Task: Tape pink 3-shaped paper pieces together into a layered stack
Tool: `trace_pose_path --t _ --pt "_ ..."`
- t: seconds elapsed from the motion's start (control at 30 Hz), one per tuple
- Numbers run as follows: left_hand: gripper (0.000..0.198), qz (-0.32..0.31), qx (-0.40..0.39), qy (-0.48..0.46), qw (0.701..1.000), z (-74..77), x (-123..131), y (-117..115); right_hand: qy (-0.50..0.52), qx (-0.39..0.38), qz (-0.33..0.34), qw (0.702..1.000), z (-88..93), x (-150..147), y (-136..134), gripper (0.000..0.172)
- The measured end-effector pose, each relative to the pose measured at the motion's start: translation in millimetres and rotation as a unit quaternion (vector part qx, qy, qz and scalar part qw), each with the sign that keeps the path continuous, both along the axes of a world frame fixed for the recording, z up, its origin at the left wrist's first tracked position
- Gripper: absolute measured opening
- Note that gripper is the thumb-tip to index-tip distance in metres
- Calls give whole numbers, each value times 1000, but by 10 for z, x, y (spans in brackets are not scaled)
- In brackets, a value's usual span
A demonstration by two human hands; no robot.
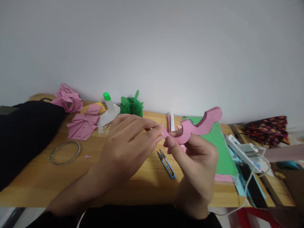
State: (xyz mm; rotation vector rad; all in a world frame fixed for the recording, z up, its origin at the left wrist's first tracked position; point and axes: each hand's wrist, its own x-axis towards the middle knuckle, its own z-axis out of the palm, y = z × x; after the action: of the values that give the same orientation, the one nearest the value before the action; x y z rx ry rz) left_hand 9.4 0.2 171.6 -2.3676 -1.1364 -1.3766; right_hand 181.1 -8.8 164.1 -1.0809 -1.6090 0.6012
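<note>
Above the table, a thick wavy piece of pink paper [186, 131], apparently several layers, is gripped by my right hand [194, 161] between thumb and fingers. Its far end curves up to the right. My left hand [129, 142] pinches the near, narrow tip of the same piece; a small whitish bit shows at the fingertips, too small to name. Below the hands lie blue-handled thread snips [167, 165], blades pointing away from me. Pink paper scraps are partly hidden behind my right hand.
A green folded-paper ball [131, 106], a green-capped glue bottle [108, 103] and pink paper pieces [83, 126] stand at the back left. A metal ring [65, 153] lies nearer. Right are green sheets [222, 148], a power strip [244, 153] with cables and a phone [252, 186].
</note>
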Motion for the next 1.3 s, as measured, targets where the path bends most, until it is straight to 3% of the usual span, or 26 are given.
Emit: trace_pose_path --t 0.37,1.07,1.3 --pt "10 -7 -1 6 1000 2 4 10 -11 2 -3 1000 20 -8 2 23" --pt "11 -35 -18 -22 999 -4 -22 -3 -11 -7 -1 1000 25 1 5 23" --pt "12 7 -12 -5 1000 29 24 -25 -15 7 0 1000 33 -14 -10 17"
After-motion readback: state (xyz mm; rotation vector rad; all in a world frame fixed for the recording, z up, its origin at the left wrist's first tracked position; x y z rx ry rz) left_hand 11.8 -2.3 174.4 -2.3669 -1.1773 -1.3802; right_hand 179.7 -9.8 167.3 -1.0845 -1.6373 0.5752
